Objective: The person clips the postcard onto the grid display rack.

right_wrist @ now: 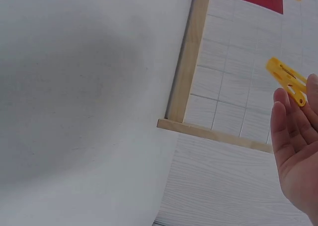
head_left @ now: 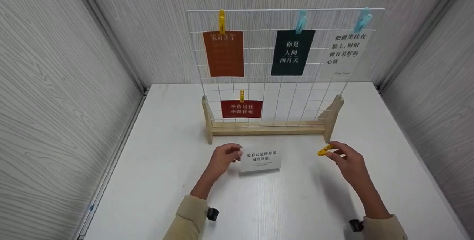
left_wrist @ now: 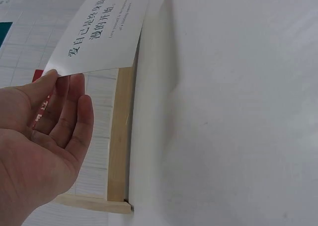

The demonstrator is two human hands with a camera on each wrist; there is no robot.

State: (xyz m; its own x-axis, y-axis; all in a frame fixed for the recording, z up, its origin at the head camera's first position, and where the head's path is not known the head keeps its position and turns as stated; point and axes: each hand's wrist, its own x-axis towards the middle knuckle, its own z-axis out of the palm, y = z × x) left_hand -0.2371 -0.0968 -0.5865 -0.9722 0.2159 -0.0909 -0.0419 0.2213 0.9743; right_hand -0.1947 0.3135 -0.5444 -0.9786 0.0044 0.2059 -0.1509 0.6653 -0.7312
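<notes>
My left hand (head_left: 223, 159) pinches the left edge of a white card (head_left: 261, 161) with dark printed characters, between thumb and fingers. In the left wrist view the white card (left_wrist: 99, 32) stretches away from the thumb tip, in front of the rack. My right hand (head_left: 346, 157) pinches a yellow clothespin (head_left: 324, 150), which points left toward the card. The right wrist view shows the yellow clothespin (right_wrist: 288, 81) at the fingertips. Ahead of both hands stands a white wire grid (head_left: 285, 9) on a wooden stand (head_left: 266, 130).
Clipped on the grid are an orange card (head_left: 226, 56), a dark green card (head_left: 290, 58), a white card (head_left: 344, 56) and a small red card (head_left: 241, 112). Yellow and light blue clothespins (head_left: 301, 21) hold them. Wood-grain panels (head_left: 55, 66) enclose the white table (head_left: 163, 121).
</notes>
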